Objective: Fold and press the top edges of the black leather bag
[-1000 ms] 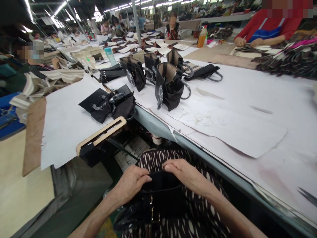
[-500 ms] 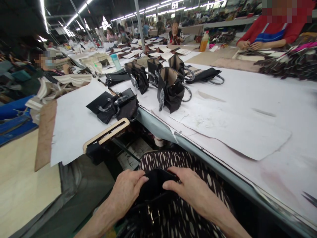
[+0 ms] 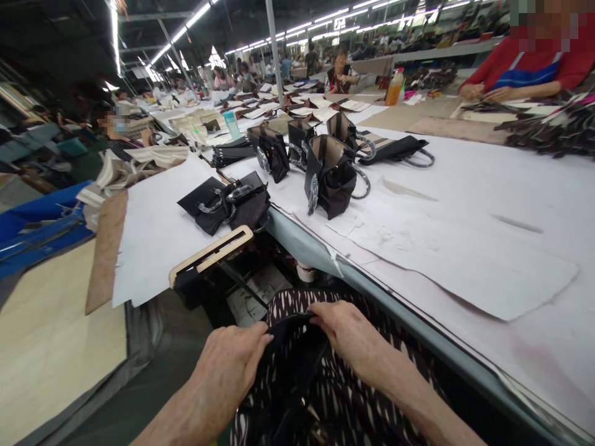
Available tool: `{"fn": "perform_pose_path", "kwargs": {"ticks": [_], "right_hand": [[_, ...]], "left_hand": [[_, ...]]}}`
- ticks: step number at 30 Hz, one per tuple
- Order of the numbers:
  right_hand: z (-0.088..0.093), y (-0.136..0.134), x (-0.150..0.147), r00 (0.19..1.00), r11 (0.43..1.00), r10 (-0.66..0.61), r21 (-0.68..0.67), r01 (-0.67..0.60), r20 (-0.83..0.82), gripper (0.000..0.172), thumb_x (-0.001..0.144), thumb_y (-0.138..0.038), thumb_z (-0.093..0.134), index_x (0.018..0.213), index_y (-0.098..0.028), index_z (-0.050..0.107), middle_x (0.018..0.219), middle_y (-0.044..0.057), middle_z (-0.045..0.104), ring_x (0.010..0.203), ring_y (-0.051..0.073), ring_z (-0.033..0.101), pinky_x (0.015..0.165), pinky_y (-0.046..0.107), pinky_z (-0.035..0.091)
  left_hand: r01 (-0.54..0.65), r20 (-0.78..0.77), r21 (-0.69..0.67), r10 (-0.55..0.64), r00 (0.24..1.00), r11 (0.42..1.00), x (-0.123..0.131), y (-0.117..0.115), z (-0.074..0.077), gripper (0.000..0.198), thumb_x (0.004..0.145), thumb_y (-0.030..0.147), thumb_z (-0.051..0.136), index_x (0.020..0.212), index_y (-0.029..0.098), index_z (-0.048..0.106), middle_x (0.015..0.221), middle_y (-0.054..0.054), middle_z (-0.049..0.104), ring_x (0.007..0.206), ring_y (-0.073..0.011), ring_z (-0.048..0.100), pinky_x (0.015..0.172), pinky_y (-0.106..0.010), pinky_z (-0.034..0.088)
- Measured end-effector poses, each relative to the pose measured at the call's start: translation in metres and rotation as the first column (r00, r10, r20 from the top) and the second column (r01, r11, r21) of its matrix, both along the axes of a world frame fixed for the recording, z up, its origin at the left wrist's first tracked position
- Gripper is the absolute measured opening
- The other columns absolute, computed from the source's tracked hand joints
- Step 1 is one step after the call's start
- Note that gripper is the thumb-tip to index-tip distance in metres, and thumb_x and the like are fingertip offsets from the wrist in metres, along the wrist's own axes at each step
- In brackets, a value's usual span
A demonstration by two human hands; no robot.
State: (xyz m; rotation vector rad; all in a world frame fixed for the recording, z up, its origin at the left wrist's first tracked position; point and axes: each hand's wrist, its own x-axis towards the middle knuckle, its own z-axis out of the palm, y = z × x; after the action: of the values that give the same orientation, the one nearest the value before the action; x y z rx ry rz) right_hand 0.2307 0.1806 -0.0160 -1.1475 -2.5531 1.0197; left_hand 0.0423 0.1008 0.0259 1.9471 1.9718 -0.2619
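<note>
Overhead tubes glare beneath a dark ceiling, and the table shines pale. Underneath, it's deep shadow; distant details look soft, edges stretched.

The view is taken from the head, aimed forward and down, with left hand and right hand shown close.
</note>
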Motion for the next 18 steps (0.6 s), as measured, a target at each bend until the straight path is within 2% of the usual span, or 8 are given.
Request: {"fn": "perform_pose_path", "kwargs": {"ticks": [5, 8, 9, 12, 14, 16, 18], "right_hand": [[0.011, -0.003, -0.012, 0.993, 0.994, -0.109, -0.035, 0.108, -0.047, 0.02, 0.084, -0.027, 0.046, 0.099, -0.023, 0.059, 0.092, 0.004, 0.066, 0.086, 0.019, 0.059, 0.075, 0.028, 0.041], [0.018, -0.004, -0.022, 0.979, 0.981, -0.193, -0.014, 0.192, -0.06, 0.039, 0.076, -0.026, 0.056, 0.115, -0.025, 0.051, 0.106, 0.006, 0.064, 0.097, 0.023, 0.057, 0.082, 0.032, 0.041], [0.019, -0.003, -0.026, 0.976, 0.977, -0.214, -0.013, 0.214, -0.049, 0.04, 0.075, -0.024, 0.057, 0.115, -0.026, 0.052, 0.104, 0.006, 0.064, 0.095, 0.024, 0.058, 0.08, 0.032, 0.041], [0.017, 0.004, -0.034, 0.96, 0.961, -0.276, -0.051, 0.274, -0.051, 0.027, 0.077, -0.022, 0.05, 0.102, -0.026, 0.061, 0.087, 0.003, 0.068, 0.081, 0.023, 0.061, 0.07, 0.031, 0.043], [0.012, 0.012, -0.034, 0.94, 0.946, -0.312, -0.134, 0.294, -0.139, 0.024, 0.079, -0.023, 0.046, 0.095, -0.025, 0.064, 0.084, 0.002, 0.068, 0.079, 0.021, 0.061, 0.07, 0.03, 0.043], [0.005, 0.022, -0.029, 0.887, 0.914, -0.369, -0.281, 0.292, -0.278, 0.025, 0.078, -0.026, 0.046, 0.094, -0.023, 0.065, 0.085, 0.001, 0.068, 0.082, 0.021, 0.06, 0.074, 0.03, 0.044], [-0.006, 0.033, -0.02, 0.781, 0.834, -0.487, -0.473, 0.283, -0.391, 0.025, 0.075, -0.029, 0.049, 0.093, -0.02, 0.064, 0.08, 0.001, 0.068, 0.08, 0.021, 0.06, 0.074, 0.031, 0.046]], "left_hand": [[0.02, -0.059, 0.049, -0.017, 0.998, 0.999, -0.006, 0.011, 0.018, 0.033, 0.091, 0.029, 0.027, 0.08, 0.02, 0.056, 0.068, -0.005, 0.063, 0.066, -0.0235, 0.06, 0.059, -0.031, 0.036], [0.118, -0.072, 0.116, -0.11, 0.991, 0.986, -0.005, 0.016, 0.027, 0.028, 0.09, 0.025, 0.03, 0.076, 0.02, 0.054, 0.068, -0.004, 0.061, 0.063, -0.0219, 0.058, 0.057, -0.031, 0.034], [0.161, -0.071, 0.134, -0.152, 0.986, 0.978, -0.003, 0.017, 0.028, 0.025, 0.089, 0.023, 0.032, 0.077, 0.02, 0.054, 0.07, -0.004, 0.061, 0.062, -0.0213, 0.057, 0.056, -0.03, 0.034], [0.239, -0.059, 0.182, -0.232, 0.971, 0.954, 0.007, 0.022, 0.025, 0.02, 0.087, 0.019, 0.035, 0.08, 0.019, 0.054, 0.072, -0.004, 0.061, 0.06, -0.0208, 0.056, 0.056, -0.031, 0.035], [0.219, -0.018, 0.225, -0.221, 0.975, 0.949, 0.014, 0.026, 0.026, 0.022, 0.088, 0.023, 0.036, 0.079, 0.018, 0.055, 0.072, -0.005, 0.061, 0.062, -0.0214, 0.056, 0.058, -0.032, 0.036], [0.162, 0.09, 0.261, -0.191, 0.978, 0.952, 0.017, 0.031, 0.036, 0.026, 0.088, 0.033, 0.039, 0.078, 0.018, 0.058, 0.072, -0.004, 0.062, 0.065, -0.0209, 0.058, 0.058, -0.03, 0.037], [0.08, 0.245, 0.292, -0.156, 0.957, 0.953, 0.011, 0.034, 0.05, 0.031, 0.087, 0.042, 0.042, 0.08, 0.019, 0.061, 0.07, -0.001, 0.063, 0.065, -0.0181, 0.058, 0.057, -0.026, 0.038]]}}
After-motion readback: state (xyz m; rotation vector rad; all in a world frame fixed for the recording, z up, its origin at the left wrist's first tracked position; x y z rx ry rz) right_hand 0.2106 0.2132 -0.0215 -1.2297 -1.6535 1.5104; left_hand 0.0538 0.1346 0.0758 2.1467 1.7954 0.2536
